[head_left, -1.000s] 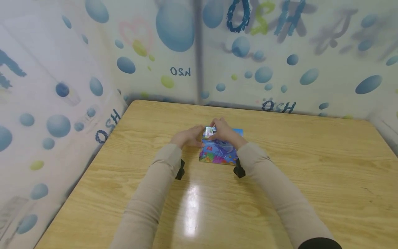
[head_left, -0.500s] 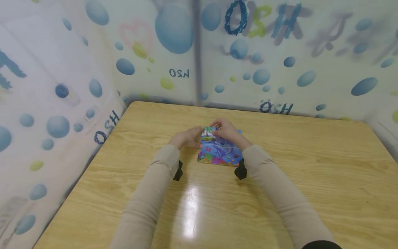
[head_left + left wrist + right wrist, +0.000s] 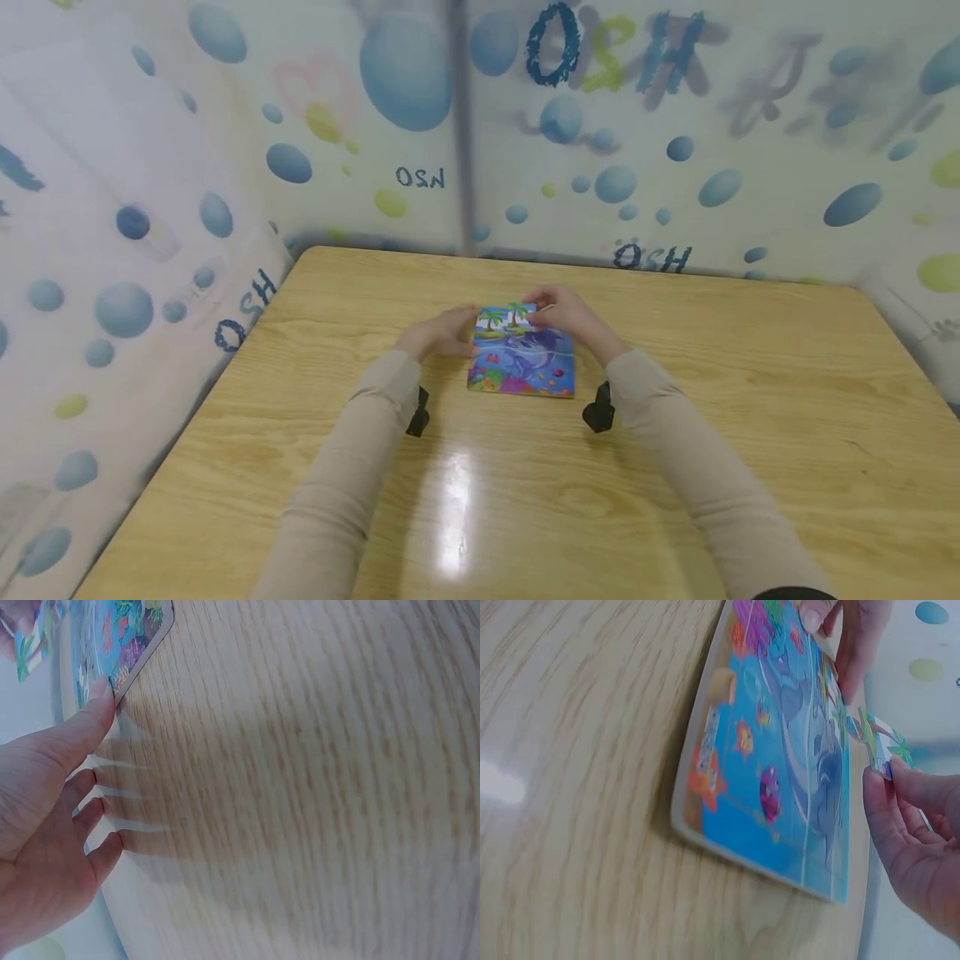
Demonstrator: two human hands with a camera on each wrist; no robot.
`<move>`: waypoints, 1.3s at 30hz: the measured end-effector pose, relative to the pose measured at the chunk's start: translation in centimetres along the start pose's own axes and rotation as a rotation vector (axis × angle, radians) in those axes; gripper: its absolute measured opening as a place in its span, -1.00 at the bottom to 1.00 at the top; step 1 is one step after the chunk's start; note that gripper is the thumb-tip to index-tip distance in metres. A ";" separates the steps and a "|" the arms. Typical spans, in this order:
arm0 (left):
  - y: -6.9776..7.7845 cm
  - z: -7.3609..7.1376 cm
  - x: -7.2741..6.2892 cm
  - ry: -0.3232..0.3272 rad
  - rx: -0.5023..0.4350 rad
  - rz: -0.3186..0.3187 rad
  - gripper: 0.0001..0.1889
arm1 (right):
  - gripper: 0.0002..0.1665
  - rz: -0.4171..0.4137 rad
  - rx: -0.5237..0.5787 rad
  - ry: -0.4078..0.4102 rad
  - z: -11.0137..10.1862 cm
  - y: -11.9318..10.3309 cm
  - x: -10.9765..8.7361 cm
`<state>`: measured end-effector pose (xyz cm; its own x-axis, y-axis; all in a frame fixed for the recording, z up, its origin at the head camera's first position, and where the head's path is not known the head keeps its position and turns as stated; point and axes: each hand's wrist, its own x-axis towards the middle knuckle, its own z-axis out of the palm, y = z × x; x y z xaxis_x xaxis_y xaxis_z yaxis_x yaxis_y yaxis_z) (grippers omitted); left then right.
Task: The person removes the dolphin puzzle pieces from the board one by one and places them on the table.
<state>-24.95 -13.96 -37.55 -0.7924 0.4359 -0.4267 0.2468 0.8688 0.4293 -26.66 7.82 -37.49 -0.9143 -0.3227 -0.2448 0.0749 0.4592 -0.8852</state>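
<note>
A flat jigsaw puzzle [image 3: 525, 367] with a dolphin and sea-life picture lies on the table. My right hand [image 3: 570, 315] pinches a small palm-tree puzzle piece [image 3: 881, 746] between thumb and fingertips. In the right wrist view, this piece is tilted and raised just above the puzzle's far edge. Another palm tree [image 3: 490, 322] shows in the puzzle's far left corner. At the left edge is my left hand [image 3: 438, 332]. Its thumb [image 3: 97, 705] rests on the puzzle's border, while its other fingers are loosely bent with their tips against the table.
The wooden table [image 3: 675, 467] stretches wide on both sides and toward me. Behind it and to the left stand walls printed with bubbles [image 3: 405, 75]. Black wrist mounts [image 3: 598, 408] hang under the sleeves near the puzzle.
My right hand has moved slightly right with the pinched piece, which has tilted out of its glare to show its palm tree. More of the puzzle is uncovered. The left hand stays at the edge.
</note>
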 end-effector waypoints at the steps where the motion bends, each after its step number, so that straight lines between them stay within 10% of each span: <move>1: 0.0 0.0 0.0 -0.001 0.000 0.002 -0.17 | -0.61 0.005 0.002 0.000 -0.2 0.2 0.0; 39: 0.3 -0.2 -0.1 -0.021 -0.025 -0.024 -0.17 | -0.61 0.019 -0.064 0.057 -6.1 3.9 -2.6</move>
<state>-24.95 -13.74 -37.22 -0.7858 0.4204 -0.4536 0.2140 0.8730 0.4383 -26.43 15.48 -37.87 -0.9342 -0.2668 -0.2369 0.0685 0.5173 -0.8531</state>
